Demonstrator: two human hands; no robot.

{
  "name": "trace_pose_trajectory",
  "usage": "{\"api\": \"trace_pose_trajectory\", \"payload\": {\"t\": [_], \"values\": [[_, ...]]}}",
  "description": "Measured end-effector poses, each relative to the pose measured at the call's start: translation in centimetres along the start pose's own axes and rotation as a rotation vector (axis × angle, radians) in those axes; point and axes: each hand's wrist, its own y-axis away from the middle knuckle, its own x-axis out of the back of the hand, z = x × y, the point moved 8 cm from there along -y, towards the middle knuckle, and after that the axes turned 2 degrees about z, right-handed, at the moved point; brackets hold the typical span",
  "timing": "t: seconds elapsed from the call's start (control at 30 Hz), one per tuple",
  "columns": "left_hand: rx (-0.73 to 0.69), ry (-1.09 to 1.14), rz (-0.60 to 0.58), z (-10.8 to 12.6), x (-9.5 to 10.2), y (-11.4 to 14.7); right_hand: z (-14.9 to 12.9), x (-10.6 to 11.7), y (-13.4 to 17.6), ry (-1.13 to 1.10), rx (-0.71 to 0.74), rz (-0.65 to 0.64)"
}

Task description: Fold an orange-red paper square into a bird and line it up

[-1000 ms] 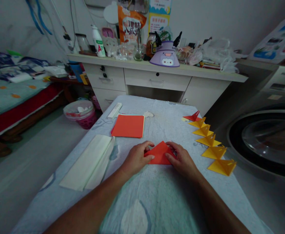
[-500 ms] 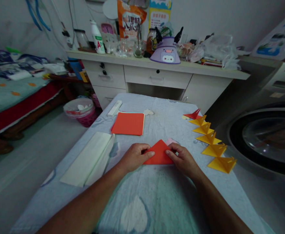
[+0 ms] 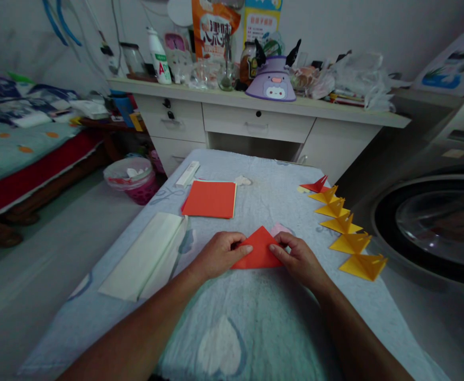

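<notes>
A folded sheet of red-orange paper [image 3: 260,253], shaped like a triangle with its tip pointing away from me, is held between both hands. My left hand [image 3: 223,254] pinches its left side, thumb on top and fingers behind. On the right side my right hand [image 3: 297,256] grips it the same way. Beyond the hands, to the left, lies a stack of square paper [image 3: 210,199] with an orange-red sheet on top. Several yellow folded paper figures [image 3: 351,243] stand in a row along the table's right edge, with a red folded figure [image 3: 315,185] at the far end.
A pale folded sheet or bag [image 3: 146,256] lies at left on the cloth-covered table [image 3: 224,338], and a white narrow box [image 3: 187,173] is farther back. Beyond stands a cluttered cabinet [image 3: 256,127]. A washing machine [image 3: 446,159] is at right, a pink bin [image 3: 136,185] at left.
Both hands keep their hold on the folded paper, almost unmoved. The whole view has shifted very slightly.
</notes>
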Motion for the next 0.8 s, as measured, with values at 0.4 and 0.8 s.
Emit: {"api": "trace_pose_trajectory", "payload": {"t": [0.4, 0.8], "values": [[0.000, -0.035, 0.034, 0.28, 0.41, 0.23, -0.65, -0.04, 0.04, -0.011, 0.013, -0.004], [0.002, -0.047, 0.040, 0.06, 0.33, 0.19, -0.46, -0.11, 0.13, -0.024, -0.019, -0.010]]}}
